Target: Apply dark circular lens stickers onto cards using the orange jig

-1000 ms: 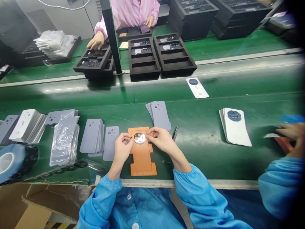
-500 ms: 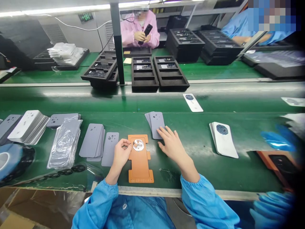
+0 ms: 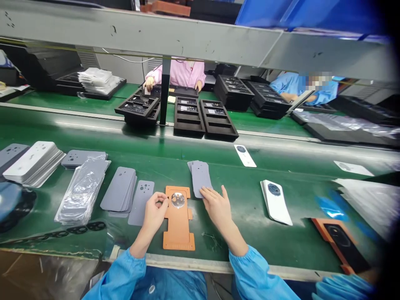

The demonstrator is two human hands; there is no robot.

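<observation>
An orange jig plate [image 3: 178, 229] lies before me on the green bench, with a round, shiny silver camera ring piece [image 3: 178, 200] near its top. At the jig's upper left edge, my left hand [image 3: 155, 212] is closed in a pinch; anything between its fingertips is too small to make out. My right hand [image 3: 218, 210] lies with fingers stretched out, its fingertips on the lower end of a fanned stack of grey phone-back sheets [image 3: 200, 177]. Left of my left hand lies a single grey sheet with camera holes [image 3: 142, 206], beside another grey stack [image 3: 118, 189].
Plastic-wrapped sheets [image 3: 79, 191] and a white stack [image 3: 31, 162] lie at left. White phone backs [image 3: 277, 204] and a second orange jig [image 3: 323, 233] are at right. Black trays [image 3: 189, 121] stand on the far ledge, under a grey beam [image 3: 187, 35]. Co-workers sit opposite.
The view has tilted upward, bringing the beam into sight. My right fingers have drawn closer together on the grey stack. The pink-sleeved co-worker's hands have moved apart, toward the trays.
</observation>
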